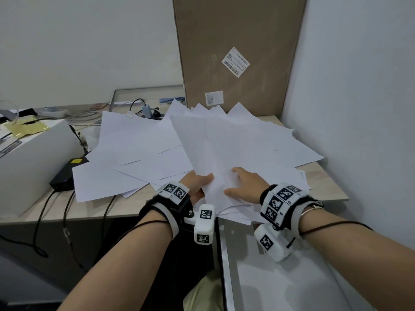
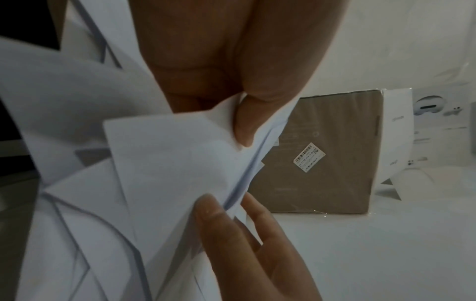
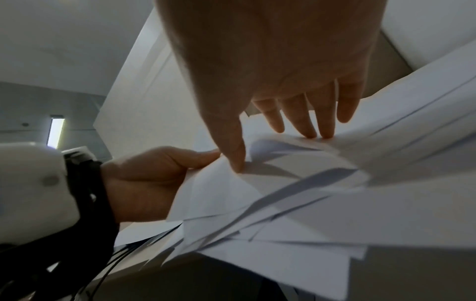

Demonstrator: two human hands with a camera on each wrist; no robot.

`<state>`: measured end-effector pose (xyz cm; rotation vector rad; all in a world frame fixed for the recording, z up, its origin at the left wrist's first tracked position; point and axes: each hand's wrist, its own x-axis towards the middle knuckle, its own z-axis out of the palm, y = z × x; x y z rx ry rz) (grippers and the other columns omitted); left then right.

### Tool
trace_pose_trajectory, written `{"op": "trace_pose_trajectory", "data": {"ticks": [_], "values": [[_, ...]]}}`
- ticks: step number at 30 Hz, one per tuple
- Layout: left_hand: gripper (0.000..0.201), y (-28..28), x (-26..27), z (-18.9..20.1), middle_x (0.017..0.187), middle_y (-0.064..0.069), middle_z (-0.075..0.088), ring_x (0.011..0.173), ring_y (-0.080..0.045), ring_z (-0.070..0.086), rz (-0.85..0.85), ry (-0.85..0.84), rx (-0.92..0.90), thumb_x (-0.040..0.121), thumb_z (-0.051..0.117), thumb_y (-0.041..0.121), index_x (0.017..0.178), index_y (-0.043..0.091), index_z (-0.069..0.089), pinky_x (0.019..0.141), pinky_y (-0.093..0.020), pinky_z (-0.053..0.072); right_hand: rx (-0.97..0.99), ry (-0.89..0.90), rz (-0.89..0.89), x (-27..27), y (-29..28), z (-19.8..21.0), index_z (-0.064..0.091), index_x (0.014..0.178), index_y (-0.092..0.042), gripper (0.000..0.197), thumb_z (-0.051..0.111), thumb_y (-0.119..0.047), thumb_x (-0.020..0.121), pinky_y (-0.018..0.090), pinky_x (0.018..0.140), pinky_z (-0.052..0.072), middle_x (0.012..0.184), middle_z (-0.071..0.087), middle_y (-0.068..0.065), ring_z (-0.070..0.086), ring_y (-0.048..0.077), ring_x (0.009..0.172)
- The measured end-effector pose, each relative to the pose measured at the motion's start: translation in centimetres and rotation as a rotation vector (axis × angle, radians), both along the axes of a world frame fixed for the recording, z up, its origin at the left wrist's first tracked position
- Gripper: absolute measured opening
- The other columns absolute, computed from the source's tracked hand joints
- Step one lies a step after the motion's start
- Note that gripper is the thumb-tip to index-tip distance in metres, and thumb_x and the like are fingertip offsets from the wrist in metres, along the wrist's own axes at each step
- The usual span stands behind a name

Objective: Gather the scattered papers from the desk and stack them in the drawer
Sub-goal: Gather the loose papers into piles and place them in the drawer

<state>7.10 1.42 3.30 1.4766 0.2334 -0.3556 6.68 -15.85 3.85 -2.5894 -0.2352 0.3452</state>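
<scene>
Left hand (image 1: 197, 182) pinches papers (image 1: 224, 142); right hand (image 1: 243, 184) seemingly presses them

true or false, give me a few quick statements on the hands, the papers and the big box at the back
1. The left hand pinches the near edge of the papers. True.
2. The right hand is curled into a fist off the papers. False: its fingers lie spread on the top sheets.
3. The cardboard box lies flat on the desk. False: it stands upright behind the papers.
4. The papers are fanned out, not squared. True.
</scene>
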Motion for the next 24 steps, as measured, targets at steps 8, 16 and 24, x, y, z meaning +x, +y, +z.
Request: {"op": "trace_pose_trajectory", "data": {"ticks": [8,16,24], "values": [[0.038,1.5,0.6,-0.4,0.123,-0.019,0.059,0.097,-0.031,0.062,0.037,0.021,0.12,0.093,0.053,0.001,0.13,-0.006,0.046,0.088,-0.043,0.053,0.102,-0.21,-0.092,1.7,-3.4,0.5,0.063,0.123,-0.018,0.046,0.033,-0.001,0.094,0.033,0.104,0.038,0.135,0.056,0.003,0.049,0.026,0.126],[0.043,4.8,1.2,-1.7,0.134,-0.025,0.052,0.098,-0.027,0.056,0.194,0.029,0.098,0.099,0.048,0.025,0.132,-0.002,0.046,0.084,-0.042,0.051,0.141,-0.302,-0.05,1.7,-13.4,0.5,0.065,0.108,-0.041,0.075,0.032,0.021,0.083,0.03,0.119,0.004,0.154,0.028,-0.001,0.013,0.019,0.146],[0.027,4.5,0.0,-1.0,0.1,-0.012,0.064,0.074,-0.02,0.069,0.017,0.1,0.136,0.097,0.052,0.019,0.119,0.003,0.054,0.06,-0.028,0.059,0.223,-0.121,0.01,0.4,-12.7,-1.0,0.063,0.093,-0.046,0.072,0.036,0.02,0.083,0.016,0.11,0.006,0.157,0.019,-0.003,0.014,0.013,0.146]]}}
